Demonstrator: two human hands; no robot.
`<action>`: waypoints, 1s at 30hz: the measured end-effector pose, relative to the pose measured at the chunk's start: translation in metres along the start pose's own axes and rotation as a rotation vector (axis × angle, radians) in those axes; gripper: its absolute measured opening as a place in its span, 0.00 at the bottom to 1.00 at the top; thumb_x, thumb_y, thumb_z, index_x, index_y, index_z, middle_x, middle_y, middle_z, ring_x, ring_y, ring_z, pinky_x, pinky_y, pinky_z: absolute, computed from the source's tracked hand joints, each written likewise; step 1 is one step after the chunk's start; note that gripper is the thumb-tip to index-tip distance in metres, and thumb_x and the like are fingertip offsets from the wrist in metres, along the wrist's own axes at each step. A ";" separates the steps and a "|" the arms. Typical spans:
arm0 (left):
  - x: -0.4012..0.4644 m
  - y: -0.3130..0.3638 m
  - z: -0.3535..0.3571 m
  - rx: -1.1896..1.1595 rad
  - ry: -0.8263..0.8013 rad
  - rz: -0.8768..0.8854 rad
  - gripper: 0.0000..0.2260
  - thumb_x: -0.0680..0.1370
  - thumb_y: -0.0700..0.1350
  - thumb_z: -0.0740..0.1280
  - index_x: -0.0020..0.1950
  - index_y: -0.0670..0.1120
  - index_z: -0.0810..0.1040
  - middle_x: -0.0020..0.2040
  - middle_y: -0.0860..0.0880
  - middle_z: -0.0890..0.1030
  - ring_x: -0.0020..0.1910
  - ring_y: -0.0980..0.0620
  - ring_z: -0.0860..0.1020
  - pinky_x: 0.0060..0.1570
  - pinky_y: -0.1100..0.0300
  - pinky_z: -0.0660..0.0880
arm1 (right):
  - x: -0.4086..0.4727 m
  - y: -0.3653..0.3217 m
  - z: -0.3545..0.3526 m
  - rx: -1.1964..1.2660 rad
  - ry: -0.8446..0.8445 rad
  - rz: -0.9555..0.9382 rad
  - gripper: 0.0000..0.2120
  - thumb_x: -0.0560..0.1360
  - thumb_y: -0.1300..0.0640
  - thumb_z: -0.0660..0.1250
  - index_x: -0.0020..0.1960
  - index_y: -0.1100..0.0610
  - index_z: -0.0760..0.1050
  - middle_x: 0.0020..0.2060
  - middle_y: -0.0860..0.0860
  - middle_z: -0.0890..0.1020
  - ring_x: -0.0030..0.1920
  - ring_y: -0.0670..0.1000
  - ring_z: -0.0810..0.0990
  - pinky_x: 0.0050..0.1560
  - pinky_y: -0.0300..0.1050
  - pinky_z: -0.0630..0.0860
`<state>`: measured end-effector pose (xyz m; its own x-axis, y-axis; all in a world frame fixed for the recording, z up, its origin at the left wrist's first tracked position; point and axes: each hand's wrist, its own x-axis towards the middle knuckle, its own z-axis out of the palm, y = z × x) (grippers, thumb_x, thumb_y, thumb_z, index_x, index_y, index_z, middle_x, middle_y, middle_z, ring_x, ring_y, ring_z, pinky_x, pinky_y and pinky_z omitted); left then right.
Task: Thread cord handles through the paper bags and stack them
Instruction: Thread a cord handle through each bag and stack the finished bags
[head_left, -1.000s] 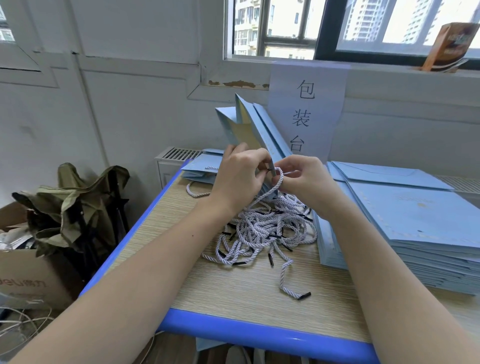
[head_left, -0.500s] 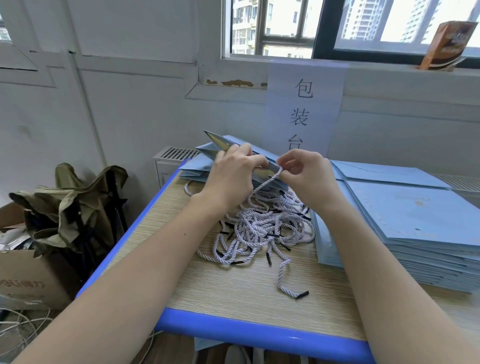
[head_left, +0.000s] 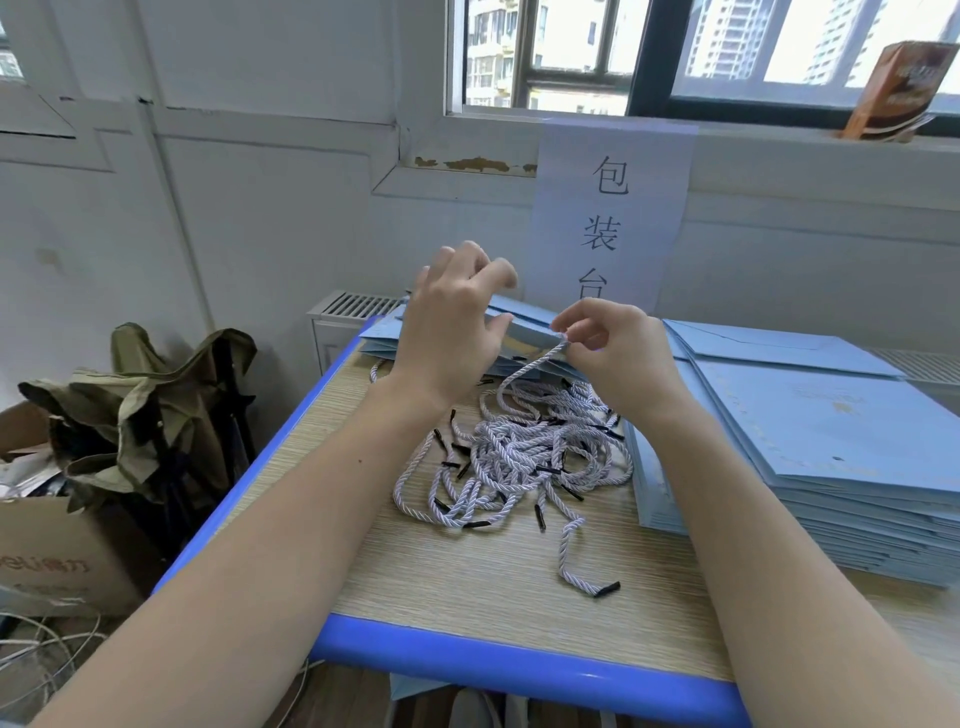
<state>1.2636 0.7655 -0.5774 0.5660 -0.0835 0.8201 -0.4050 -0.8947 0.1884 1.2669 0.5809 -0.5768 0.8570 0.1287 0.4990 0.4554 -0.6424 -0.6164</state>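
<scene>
Nearest my body, along the blue-edged table (head_left: 519, 660), one loose cord end with a black tip (head_left: 605, 590) lies apart from the rest. Beyond it sits the tangled heap of white cords (head_left: 519, 452), mid-table. At right, a tall stack of flat blue bags (head_left: 831, 441) rests just beside the heap. Above the heap, my right hand (head_left: 618, 353) pinches one cord (head_left: 530, 369) between thumb and forefinger; that cord runs down toward the heap. My left hand (head_left: 452, 332) is raised with fingers spread, gripping nothing, over the smaller far pile of bags (head_left: 519, 317). Behind, a paper sign (head_left: 608, 218) hangs on the wall.
</scene>
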 end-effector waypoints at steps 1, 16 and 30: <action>0.001 -0.003 0.000 0.036 -0.027 0.005 0.11 0.74 0.43 0.74 0.55 0.47 0.81 0.51 0.48 0.78 0.54 0.45 0.74 0.54 0.54 0.67 | 0.000 -0.001 0.000 -0.019 -0.023 -0.017 0.15 0.75 0.68 0.66 0.46 0.48 0.83 0.41 0.48 0.83 0.41 0.45 0.81 0.38 0.26 0.71; -0.004 -0.016 -0.001 -0.188 -0.582 -0.140 0.08 0.81 0.49 0.65 0.57 0.53 0.82 0.52 0.52 0.84 0.52 0.53 0.81 0.56 0.50 0.77 | -0.006 -0.004 0.010 -0.207 -0.276 -0.152 0.06 0.72 0.48 0.76 0.42 0.48 0.82 0.50 0.47 0.73 0.55 0.47 0.68 0.56 0.49 0.69; -0.002 -0.001 -0.007 -0.558 -0.539 -0.116 0.02 0.74 0.43 0.75 0.42 0.47 0.85 0.37 0.54 0.84 0.37 0.58 0.78 0.39 0.68 0.71 | -0.001 -0.006 -0.003 0.057 -0.019 0.009 0.17 0.78 0.45 0.69 0.37 0.55 0.83 0.20 0.38 0.72 0.24 0.42 0.69 0.27 0.33 0.61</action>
<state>1.2574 0.7695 -0.5758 0.8393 -0.3325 0.4301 -0.5422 -0.5695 0.6178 1.2627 0.5829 -0.5716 0.8655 0.1377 0.4816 0.4599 -0.5994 -0.6551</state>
